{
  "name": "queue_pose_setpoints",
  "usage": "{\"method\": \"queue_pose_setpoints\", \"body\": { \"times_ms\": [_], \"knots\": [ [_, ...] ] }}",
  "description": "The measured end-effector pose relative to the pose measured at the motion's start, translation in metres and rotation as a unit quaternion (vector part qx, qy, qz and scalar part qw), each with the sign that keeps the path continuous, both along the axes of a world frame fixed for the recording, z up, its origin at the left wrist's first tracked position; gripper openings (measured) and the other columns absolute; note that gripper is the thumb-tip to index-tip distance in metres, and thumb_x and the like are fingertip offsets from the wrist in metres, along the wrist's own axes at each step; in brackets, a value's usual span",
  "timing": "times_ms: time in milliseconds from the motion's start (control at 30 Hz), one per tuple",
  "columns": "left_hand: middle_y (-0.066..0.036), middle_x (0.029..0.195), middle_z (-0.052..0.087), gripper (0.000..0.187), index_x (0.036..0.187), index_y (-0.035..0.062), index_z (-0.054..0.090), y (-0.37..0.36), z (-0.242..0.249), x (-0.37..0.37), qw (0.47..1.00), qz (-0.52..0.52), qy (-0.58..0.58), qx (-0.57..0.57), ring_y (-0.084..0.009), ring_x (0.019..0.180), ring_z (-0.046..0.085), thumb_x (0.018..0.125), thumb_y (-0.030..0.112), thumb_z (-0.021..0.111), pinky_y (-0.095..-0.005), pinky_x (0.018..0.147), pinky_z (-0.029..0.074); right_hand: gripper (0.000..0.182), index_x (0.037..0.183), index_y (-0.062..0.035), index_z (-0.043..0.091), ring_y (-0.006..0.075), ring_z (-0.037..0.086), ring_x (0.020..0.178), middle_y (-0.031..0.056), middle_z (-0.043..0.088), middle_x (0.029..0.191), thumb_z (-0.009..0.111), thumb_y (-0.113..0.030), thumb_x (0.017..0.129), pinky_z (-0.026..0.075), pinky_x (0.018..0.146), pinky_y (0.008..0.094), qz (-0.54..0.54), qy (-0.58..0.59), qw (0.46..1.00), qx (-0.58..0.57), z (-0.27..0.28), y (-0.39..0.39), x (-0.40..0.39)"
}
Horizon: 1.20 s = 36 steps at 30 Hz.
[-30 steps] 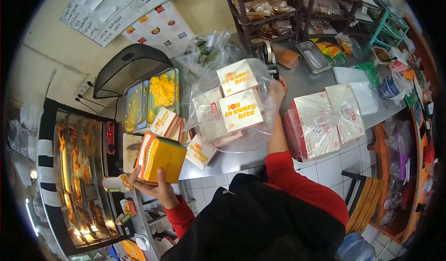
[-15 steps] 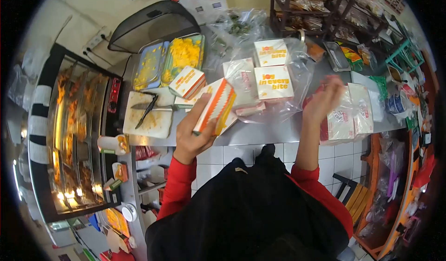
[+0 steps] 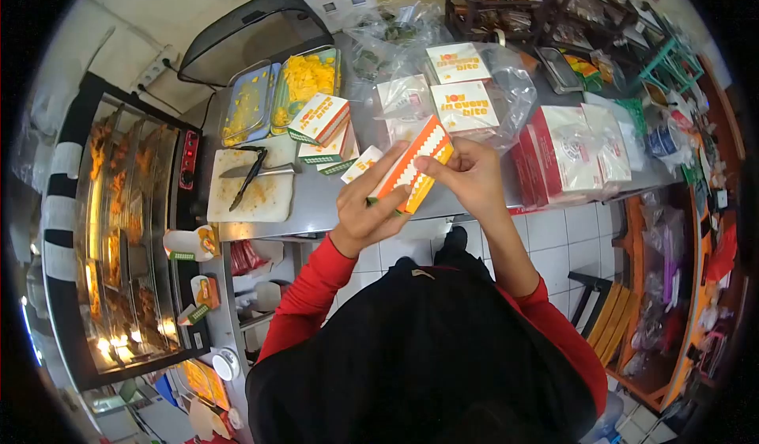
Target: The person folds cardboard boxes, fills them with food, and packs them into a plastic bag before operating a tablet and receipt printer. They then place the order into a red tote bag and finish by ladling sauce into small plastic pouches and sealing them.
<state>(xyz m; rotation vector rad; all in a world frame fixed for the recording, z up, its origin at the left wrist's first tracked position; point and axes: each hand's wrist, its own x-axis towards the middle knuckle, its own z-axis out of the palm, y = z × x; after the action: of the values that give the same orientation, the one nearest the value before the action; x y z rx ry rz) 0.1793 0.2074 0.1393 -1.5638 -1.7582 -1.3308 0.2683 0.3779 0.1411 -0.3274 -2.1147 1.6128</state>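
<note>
A food box (image 3: 417,167) with orange, white and yellow sides is tilted up over the front edge of the counter. My left hand (image 3: 368,203) grips it from the left, fingers wrapped along its side. At its right end, my right hand (image 3: 466,175) is closed with the thumb pressed on the box; the fingertips behind it are partly hidden. Just left of it, another printed box (image 3: 364,162) shows partly behind my left hand. Two more boxes are stacked further left, the upper box (image 3: 320,117) lying askew on the lower box (image 3: 328,150).
Printed boxes (image 3: 465,105) in clear plastic stand at the back. Red and white cartons (image 3: 565,147) are at right. A knife (image 3: 257,172) and black tongs (image 3: 248,183) lie on a cutting board (image 3: 273,207), below trays of yellow pieces (image 3: 310,80). A lit food warmer (image 3: 130,230) stands left.
My right hand has come left from near the red and white cartons onto the box. My left hand has carried the box to the right, uncovering the stacked boxes.
</note>
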Motion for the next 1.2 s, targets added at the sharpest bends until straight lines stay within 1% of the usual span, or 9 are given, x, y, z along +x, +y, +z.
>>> {"method": "queue_pose_setpoints", "body": {
  "times_ms": [133, 333, 433, 500, 600, 733, 900, 1100, 1200],
  "knots": [
    [-0.016, 0.105, 0.062, 0.040, 0.097, 0.0026, 0.056, 0.005, -0.003, 0.032, 0.973, -0.070, -0.221, -0.002, -0.0247, 0.100, 0.063, 0.066, 0.010, 0.080, -0.0330, 0.084, 0.049, 0.041, 0.082, -0.0048, 0.057, 0.0153, 0.058, 0.070, 0.0096, 0.061, 0.080, 0.084, -0.029, 0.063, 0.046, 0.065, 0.0260, -0.155, 0.258, 0.938, 0.169, -0.009, 0.003, 0.018],
    [-0.013, 0.116, 0.049, 0.078, 0.130, 0.0013, 0.032, 0.025, 0.030, 0.019, 0.875, -0.264, -0.399, -0.069, -0.0217, 0.098, 0.057, 0.071, 0.022, 0.079, -0.0329, 0.085, 0.045, 0.062, 0.121, -0.0053, 0.055, 0.0245, 0.063, 0.095, 0.0102, 0.060, 0.112, 0.081, -0.022, 0.067, 0.050, 0.083, 0.0347, 0.192, -0.010, 0.969, 0.153, 0.038, 0.037, 0.063],
    [-0.015, 0.113, 0.049, 0.079, 0.129, 0.0014, 0.033, 0.064, -0.003, -0.046, 0.983, 0.000, -0.182, 0.024, -0.0255, 0.103, 0.053, 0.071, 0.029, 0.078, -0.0375, 0.094, 0.038, 0.064, 0.126, -0.0070, 0.049, 0.0214, 0.060, 0.102, 0.0091, 0.057, 0.117, 0.079, -0.018, 0.071, 0.049, 0.087, 0.0325, 0.119, 0.016, 0.975, 0.189, 0.043, 0.071, 0.061],
    [-0.016, 0.113, 0.049, 0.074, 0.128, 0.0010, 0.036, 0.085, -0.018, -0.077, 0.931, 0.362, -0.052, 0.006, -0.0255, 0.104, 0.051, 0.071, 0.028, 0.075, -0.0383, 0.097, 0.034, 0.070, 0.131, -0.0073, 0.042, 0.0204, 0.056, 0.109, 0.0086, 0.054, 0.121, 0.078, -0.012, 0.071, 0.047, 0.090, 0.0324, 0.064, 0.146, 0.985, 0.069, 0.040, 0.080, 0.044],
    [-0.016, 0.105, 0.056, 0.065, 0.122, -0.0019, 0.044, 0.094, -0.064, -0.104, 0.921, 0.336, -0.138, -0.143, -0.0226, 0.092, 0.056, 0.070, 0.023, 0.074, -0.0354, 0.088, 0.042, 0.073, 0.132, -0.0066, 0.036, 0.0190, 0.051, 0.115, 0.0086, 0.051, 0.123, 0.075, -0.005, 0.071, 0.045, 0.093, 0.0329, 0.035, 0.261, 0.953, -0.152, 0.026, 0.080, 0.003],
    [-0.010, 0.088, 0.063, 0.044, 0.109, -0.0032, 0.055, 0.059, -0.079, -0.169, 0.846, -0.001, -0.524, -0.101, -0.0198, 0.074, 0.059, 0.073, 0.015, 0.072, -0.0291, 0.070, 0.048, 0.066, 0.124, -0.0058, 0.040, 0.0194, 0.052, 0.112, 0.0076, 0.052, 0.118, 0.076, -0.002, 0.068, 0.044, 0.094, 0.0345, 0.087, 0.175, 0.895, -0.402, 0.000, 0.083, -0.048],
    [-0.004, 0.086, 0.063, 0.018, 0.096, 0.0029, 0.060, 0.040, 0.009, -0.193, 0.567, -0.286, -0.767, 0.088, -0.0162, 0.074, 0.059, 0.079, 0.007, 0.064, -0.0244, 0.069, 0.049, 0.060, 0.114, -0.0093, 0.047, 0.0282, 0.055, 0.105, 0.0089, 0.056, 0.110, 0.078, -0.008, 0.062, 0.046, 0.087, 0.0365, 0.100, 0.057, 0.987, 0.108, -0.039, 0.104, -0.101],
    [-0.002, 0.092, 0.060, 0.020, 0.103, 0.0020, 0.056, 0.090, 0.038, -0.155, 0.677, -0.270, -0.674, 0.119, -0.0152, 0.090, 0.057, 0.084, 0.010, 0.060, -0.0307, 0.084, 0.044, 0.042, 0.107, -0.0111, 0.053, 0.0302, 0.054, 0.102, 0.0125, 0.054, 0.108, 0.069, -0.027, 0.071, 0.047, 0.078, 0.0436, -0.038, 0.030, 0.769, 0.637, -0.064, 0.050, -0.145],
    [-0.006, 0.101, 0.060, 0.040, 0.120, 0.0047, 0.051, 0.083, 0.028, -0.154, 0.713, -0.256, -0.636, 0.148, -0.0170, 0.094, 0.058, 0.082, 0.008, 0.063, -0.0330, 0.086, 0.045, 0.041, 0.102, -0.0110, 0.058, 0.0272, 0.056, 0.099, 0.0106, 0.057, 0.104, 0.065, -0.038, 0.073, 0.047, 0.076, 0.0433, -0.116, 0.025, 0.769, 0.629, -0.080, 0.044, -0.158]
  ]
}}
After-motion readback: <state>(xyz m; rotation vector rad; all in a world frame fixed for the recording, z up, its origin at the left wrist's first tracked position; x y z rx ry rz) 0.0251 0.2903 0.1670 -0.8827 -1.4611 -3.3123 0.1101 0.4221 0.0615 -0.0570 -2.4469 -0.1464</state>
